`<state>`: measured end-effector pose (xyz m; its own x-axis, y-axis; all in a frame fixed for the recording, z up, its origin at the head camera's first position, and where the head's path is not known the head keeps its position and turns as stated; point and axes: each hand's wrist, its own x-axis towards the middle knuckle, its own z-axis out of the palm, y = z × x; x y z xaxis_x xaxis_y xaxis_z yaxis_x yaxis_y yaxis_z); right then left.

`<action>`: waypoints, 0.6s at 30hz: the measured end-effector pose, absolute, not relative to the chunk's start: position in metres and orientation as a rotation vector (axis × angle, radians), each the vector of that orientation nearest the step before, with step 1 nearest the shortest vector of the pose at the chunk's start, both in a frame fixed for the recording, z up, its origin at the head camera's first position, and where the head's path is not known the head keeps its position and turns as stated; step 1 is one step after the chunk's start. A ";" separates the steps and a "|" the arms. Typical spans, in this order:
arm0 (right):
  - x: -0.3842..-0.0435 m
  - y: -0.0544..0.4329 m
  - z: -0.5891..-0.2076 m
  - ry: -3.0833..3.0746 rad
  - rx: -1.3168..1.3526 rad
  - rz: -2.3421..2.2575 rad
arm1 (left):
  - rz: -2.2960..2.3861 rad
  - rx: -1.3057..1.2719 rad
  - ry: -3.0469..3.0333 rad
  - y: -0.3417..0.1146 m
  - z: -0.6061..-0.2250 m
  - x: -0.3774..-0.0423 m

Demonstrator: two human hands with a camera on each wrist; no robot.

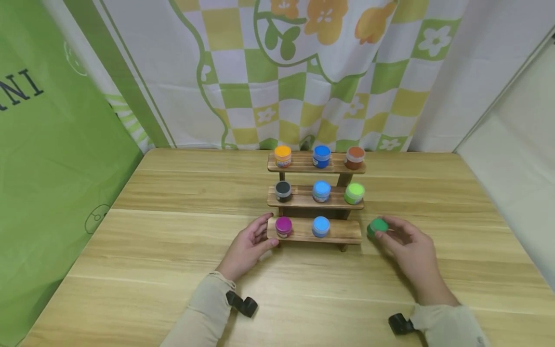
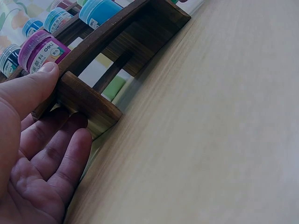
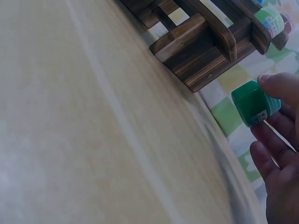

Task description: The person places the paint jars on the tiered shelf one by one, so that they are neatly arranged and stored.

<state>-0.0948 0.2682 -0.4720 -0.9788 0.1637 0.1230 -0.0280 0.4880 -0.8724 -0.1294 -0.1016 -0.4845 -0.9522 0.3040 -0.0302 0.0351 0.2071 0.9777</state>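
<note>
A three-step wooden display rack (image 1: 342,233) stands on the table. My left hand (image 1: 247,248) grips the left end of its lowest step, thumb (image 2: 44,77) at the plank's edge beside a magenta paint jar (image 1: 284,227) and fingers below. To the right of that step, my right hand (image 1: 412,248) pinches a green paint jar (image 3: 252,103) between thumb and fingers, held up off the table in the right wrist view. A light blue jar (image 1: 321,227) sits mid-step, with bare plank to its right.
The middle step carries a black jar (image 1: 283,191), a blue jar (image 1: 321,192) and a lime green jar (image 1: 354,193). On the top step are an orange jar (image 1: 283,157), a dark blue jar (image 1: 322,157) and a brown jar (image 1: 355,158). A checked curtain (image 1: 295,91) hangs behind.
</note>
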 end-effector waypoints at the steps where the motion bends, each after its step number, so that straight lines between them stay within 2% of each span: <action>1: -0.094 0.267 -0.471 -2.526 -0.112 1.510 | 1.823 0.324 2.263 -0.102 -0.485 -0.129; 18: -0.085 0.247 -0.455 -2.443 0.031 1.576 | 1.821 0.328 2.265 -0.102 -0.485 -0.130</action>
<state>-0.0846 0.2471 -0.4548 -0.9725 0.1083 0.2063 -0.1434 0.4200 -0.8961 -0.1300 -0.1018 -0.4848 -0.9516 0.3059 -0.0287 0.0376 0.2087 0.9773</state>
